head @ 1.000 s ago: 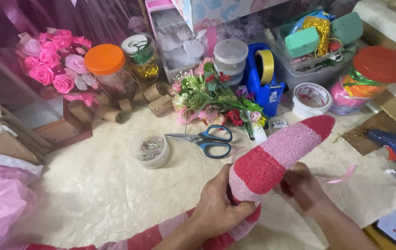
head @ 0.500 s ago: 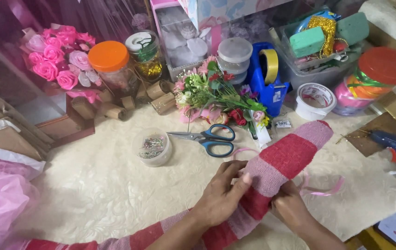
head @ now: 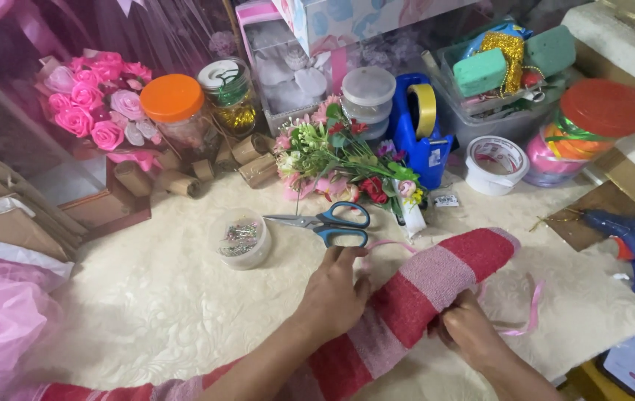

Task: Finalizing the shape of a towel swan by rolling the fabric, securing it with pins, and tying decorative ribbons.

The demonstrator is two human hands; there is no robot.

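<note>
The long rolled cloth with red and pink stripes [head: 421, 293] lies slantwise on the cream, embossed table cover [head: 154, 297], from the near edge up toward the right. The person presses on it from both sides. The left hand [head: 332, 293] lies flat on the upper side of the roll, fingers together and bent over it, so it holds the cloth down more than it grips it. The right hand [head: 470, 334] is closed at the lower edge of the roll, but I cannot tell if it pinches the cloth or the thin pink ribbon [head: 522, 312], which curls out from under the roll on both sides.

I think the roll can loosen if one hand lifts, because nothing ties it yet. The ribbon is narrow and smooth, so it may slip out from under the cloth.

The bunch of small artificial flowers with green leaves [head: 340, 160] stands just behind the left hand, and a wide move may push it over. The scissors with blue handles [head: 329, 223] lie just beyond the left fingers, blades pointing left. The small round clear tub of pins [head: 242, 238] is near; a push from the elbow could scatter the pins over the table.
</note>
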